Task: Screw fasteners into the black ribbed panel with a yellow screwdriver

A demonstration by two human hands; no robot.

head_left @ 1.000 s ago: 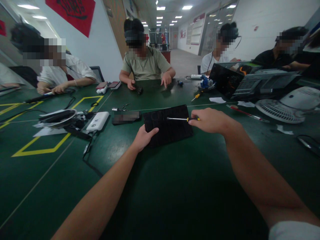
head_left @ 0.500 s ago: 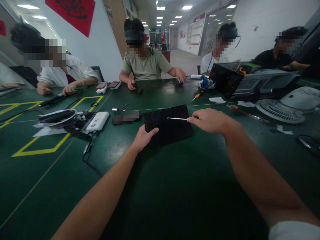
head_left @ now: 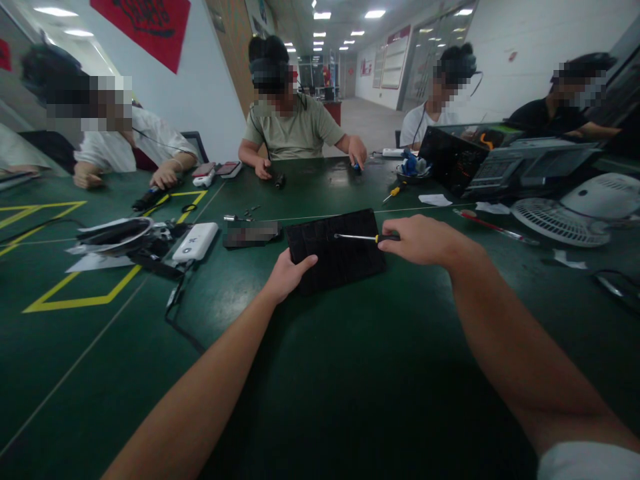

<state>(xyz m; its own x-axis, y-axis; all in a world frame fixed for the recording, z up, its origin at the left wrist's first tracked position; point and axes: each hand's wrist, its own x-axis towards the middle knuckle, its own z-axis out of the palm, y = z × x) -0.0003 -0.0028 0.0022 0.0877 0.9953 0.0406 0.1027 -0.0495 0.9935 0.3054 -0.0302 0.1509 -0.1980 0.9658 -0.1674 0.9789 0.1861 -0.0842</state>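
A flat black rectangular panel (head_left: 345, 257) lies at a slant on the green table, its surface too dark to make out in detail. My left hand (head_left: 290, 273) is closed on its left edge, thumb on top and the other fingers hidden beneath. In my right hand (head_left: 415, 239) is a screwdriver (head_left: 357, 237) with a thin metal shaft and a black and yellow handle. The screwdriver lies nearly level across the panel, its tip over the middle of the upper half. A dark flat piece (head_left: 251, 234), partly blurred out, sits just left of the panel.
Left are a white box with a cable (head_left: 196, 243) and a jumble of parts (head_left: 125, 239). Small metal bits (head_left: 245, 217) lie behind. To the right are a white fan (head_left: 565, 212), a red pen-like stick (head_left: 493, 227) and a yellow screwdriver (head_left: 393, 193). Several people sit around.
My right fingers have shifted on the screwdriver, so more black handle shows. The panel and my left hand stay put. At left, a co-worker's hand and black tool have moved right.
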